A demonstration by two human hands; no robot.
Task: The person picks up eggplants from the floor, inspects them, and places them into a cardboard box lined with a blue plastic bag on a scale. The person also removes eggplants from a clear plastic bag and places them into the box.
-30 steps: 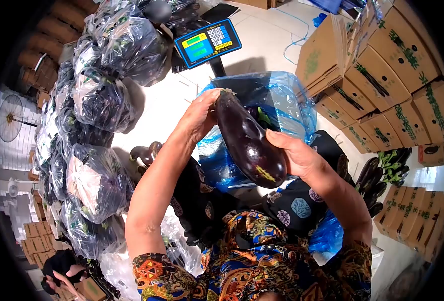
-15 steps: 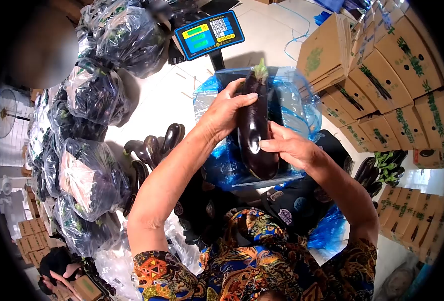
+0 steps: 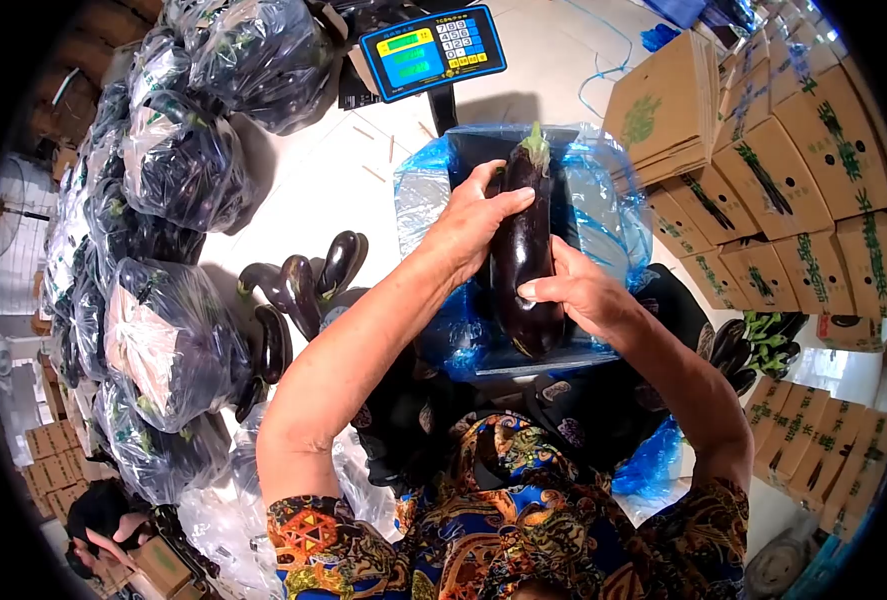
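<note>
A large, glossy dark purple eggplant [image 3: 525, 255] with a green stem is held lengthwise between both hands. My left hand [image 3: 483, 215] grips its upper part, thumb across the front. My right hand [image 3: 583, 290] holds the lower right side, thumb on the skin. Beneath the eggplant, a blue plastic bag [image 3: 608, 210] lines an open container whose inside is dark. Just beyond it stands a scale display [image 3: 433, 54] with lit green digits, too small to read.
Clear bags of eggplants [image 3: 178, 335] line the left side. Loose eggplants [image 3: 300, 290] lie on the floor at the left, others at the right. Cardboard boxes [image 3: 753, 180] are stacked on the right. Another person [image 3: 103, 520] bends over a box at lower left.
The view has shifted slightly, so the surroundings sit a little differently. Both hands still hold the eggplant, now a little further right in the frame and slightly more upright.
</note>
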